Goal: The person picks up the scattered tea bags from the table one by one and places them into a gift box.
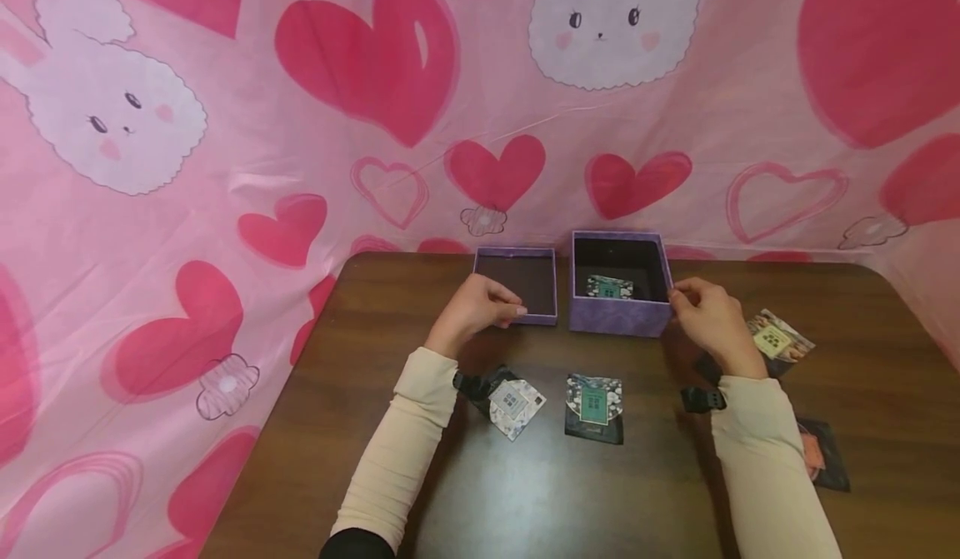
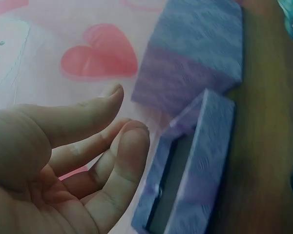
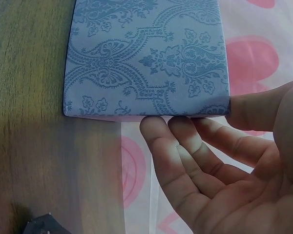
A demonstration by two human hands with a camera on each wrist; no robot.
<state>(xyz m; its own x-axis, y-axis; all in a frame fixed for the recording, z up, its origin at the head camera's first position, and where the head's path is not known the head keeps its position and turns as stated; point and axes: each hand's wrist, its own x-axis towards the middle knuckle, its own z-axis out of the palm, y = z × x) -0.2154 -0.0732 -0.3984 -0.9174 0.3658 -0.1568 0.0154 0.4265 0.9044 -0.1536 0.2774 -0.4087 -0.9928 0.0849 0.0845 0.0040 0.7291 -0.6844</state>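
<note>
A purple patterned box (image 1: 621, 317) without its cover stands at the back of the table, a green-labelled sachet (image 1: 609, 287) inside it. My right hand (image 1: 708, 317) grips its right front corner; in the right wrist view the thumb tip goes behind the rim and the fingertips lie along the side wall. Left of the box, the shallow matching lid (image 1: 542, 320) lies with its dark inside up. At the lid's front left is my left hand (image 1: 480, 307), its fingers loosely bent. In the left wrist view a gap shows between thumb and fingers, nothing held.
In front of the box lie a green-labelled sachet (image 1: 594, 409) and a white-labelled one (image 1: 512, 406). A yellow-labelled sachet (image 1: 780, 339) and an orange-labelled one (image 1: 823, 452) lie by the right arm. A pink heart-print cloth (image 1: 480, 101) hangs behind the wooden table (image 1: 517, 501).
</note>
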